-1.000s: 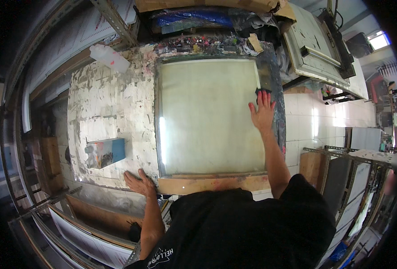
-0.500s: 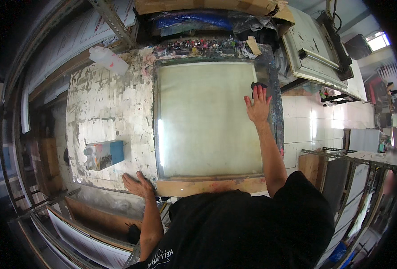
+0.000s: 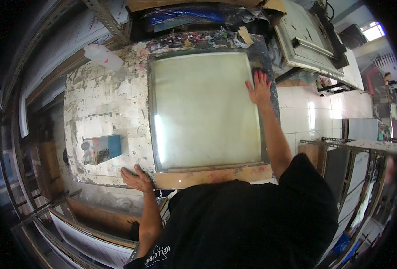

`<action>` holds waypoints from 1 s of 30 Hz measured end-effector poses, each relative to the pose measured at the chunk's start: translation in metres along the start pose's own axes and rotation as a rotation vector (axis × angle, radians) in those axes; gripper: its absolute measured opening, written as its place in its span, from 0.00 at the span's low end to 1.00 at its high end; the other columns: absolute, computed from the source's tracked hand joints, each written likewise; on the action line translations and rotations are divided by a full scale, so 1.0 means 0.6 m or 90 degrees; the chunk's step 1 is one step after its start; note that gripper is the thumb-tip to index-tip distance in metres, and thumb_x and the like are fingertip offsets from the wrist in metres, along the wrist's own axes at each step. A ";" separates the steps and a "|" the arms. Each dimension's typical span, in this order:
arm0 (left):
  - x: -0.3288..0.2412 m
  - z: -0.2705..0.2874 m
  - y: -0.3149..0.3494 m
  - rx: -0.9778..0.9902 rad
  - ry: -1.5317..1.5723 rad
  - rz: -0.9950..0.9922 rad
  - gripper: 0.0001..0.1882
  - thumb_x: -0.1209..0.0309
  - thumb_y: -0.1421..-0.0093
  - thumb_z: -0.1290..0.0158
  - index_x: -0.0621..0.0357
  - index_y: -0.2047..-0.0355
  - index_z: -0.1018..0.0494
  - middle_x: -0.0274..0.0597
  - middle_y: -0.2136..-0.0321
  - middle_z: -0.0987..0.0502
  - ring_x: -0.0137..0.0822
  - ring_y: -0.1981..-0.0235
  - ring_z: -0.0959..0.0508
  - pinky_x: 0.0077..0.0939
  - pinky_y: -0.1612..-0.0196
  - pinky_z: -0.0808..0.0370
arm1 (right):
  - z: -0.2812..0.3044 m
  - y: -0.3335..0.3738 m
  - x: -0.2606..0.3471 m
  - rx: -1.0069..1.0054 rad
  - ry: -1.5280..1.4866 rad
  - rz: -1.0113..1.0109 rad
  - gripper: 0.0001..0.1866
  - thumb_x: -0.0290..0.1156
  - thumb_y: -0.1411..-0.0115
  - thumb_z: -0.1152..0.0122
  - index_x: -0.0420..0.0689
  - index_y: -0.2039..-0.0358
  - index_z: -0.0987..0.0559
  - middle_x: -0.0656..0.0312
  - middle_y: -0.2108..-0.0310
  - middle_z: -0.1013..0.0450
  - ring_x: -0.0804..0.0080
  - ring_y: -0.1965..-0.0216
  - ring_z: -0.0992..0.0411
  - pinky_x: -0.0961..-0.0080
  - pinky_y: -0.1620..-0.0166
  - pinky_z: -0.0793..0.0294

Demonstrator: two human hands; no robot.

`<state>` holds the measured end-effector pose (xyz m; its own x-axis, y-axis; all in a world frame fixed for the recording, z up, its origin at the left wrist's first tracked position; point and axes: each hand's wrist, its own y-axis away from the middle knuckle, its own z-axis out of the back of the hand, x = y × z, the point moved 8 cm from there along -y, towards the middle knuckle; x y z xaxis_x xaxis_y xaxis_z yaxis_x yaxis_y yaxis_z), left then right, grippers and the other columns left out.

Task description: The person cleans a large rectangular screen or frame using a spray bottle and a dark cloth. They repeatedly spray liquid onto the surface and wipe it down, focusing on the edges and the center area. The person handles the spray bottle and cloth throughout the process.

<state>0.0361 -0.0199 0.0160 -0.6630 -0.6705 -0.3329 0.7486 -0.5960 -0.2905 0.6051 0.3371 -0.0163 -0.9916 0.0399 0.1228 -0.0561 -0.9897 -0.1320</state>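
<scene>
On the right side of a large framed pale-green screen [image 3: 203, 112], my right hand [image 3: 261, 92] presses a small black cloth [image 3: 257, 71] with its outstretched, reddened fingertips. Most of the cloth is hidden under the fingers. My left hand [image 3: 137, 179] rests on the near edge of the paint-stained table [image 3: 104, 107], fingers apart and nothing in it. It lies beside the lower left corner of the screen. Beyond that hand a blue and grey rectangular can [image 3: 103, 149] lies on its side.
A translucent plastic bottle [image 3: 103, 56] lies at the table's far left. Crusted paint and a torn brown scrap [image 3: 245, 36] line the far edge. A wooden strip [image 3: 214, 175] borders the screen's near side. Metal racks [image 3: 342, 179] stand at the right, a white-topped machine [image 3: 315, 49] beyond.
My right hand has shifted right relative to the screen, onto its dark border, and the black cloth has moved with it. The left hand stays in place. The whole view has shifted slightly.
</scene>
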 end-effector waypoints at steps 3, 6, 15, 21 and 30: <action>0.010 -0.002 0.001 -0.003 -0.006 -0.013 0.43 0.39 0.38 0.56 0.67 0.39 0.39 0.57 0.39 0.39 0.55 0.38 0.40 0.52 0.37 0.44 | 0.042 0.184 0.010 0.020 -0.035 -0.016 0.36 0.52 0.36 0.53 0.39 0.36 0.40 0.47 0.33 0.48 0.46 0.32 0.52 0.40 0.35 0.55; 0.027 -0.019 0.005 0.016 -0.039 0.020 0.43 0.38 0.38 0.57 0.65 0.39 0.39 0.56 0.39 0.38 0.54 0.38 0.40 0.53 0.38 0.44 | 0.110 0.384 0.015 0.041 -0.098 -0.048 0.36 0.48 0.36 0.52 0.37 0.35 0.43 0.45 0.33 0.49 0.43 0.32 0.53 0.40 0.35 0.56; 0.025 -0.020 0.005 0.037 -0.055 0.044 0.44 0.35 0.39 0.59 0.62 0.38 0.39 0.54 0.39 0.39 0.53 0.38 0.40 0.53 0.38 0.45 | 0.095 0.380 -0.005 -0.004 -0.064 -0.059 0.37 0.48 0.38 0.48 0.36 0.36 0.41 0.42 0.34 0.47 0.42 0.32 0.51 0.40 0.35 0.56; 0.017 -0.023 0.002 0.035 -0.038 0.031 0.43 0.36 0.38 0.59 0.62 0.38 0.39 0.53 0.39 0.39 0.52 0.38 0.40 0.53 0.38 0.46 | 0.035 0.090 -0.019 -0.060 -0.001 -0.024 0.38 0.55 0.37 0.54 0.39 0.36 0.40 0.49 0.34 0.45 0.47 0.32 0.51 0.41 0.34 0.55; 0.037 -0.020 0.004 0.017 -0.050 0.037 0.41 0.38 0.38 0.57 0.61 0.39 0.38 0.52 0.39 0.38 0.52 0.39 0.39 0.52 0.38 0.44 | 0.075 0.359 0.104 -0.001 -0.078 0.034 0.35 0.51 0.36 0.52 0.42 0.35 0.40 0.49 0.33 0.47 0.49 0.31 0.52 0.38 0.35 0.56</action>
<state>0.0233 -0.0307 -0.0030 -0.6176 -0.7362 -0.2767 0.7860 -0.5659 -0.2490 0.5362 0.1204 0.0075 -0.9714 -0.0309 0.2353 -0.0033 -0.9896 -0.1435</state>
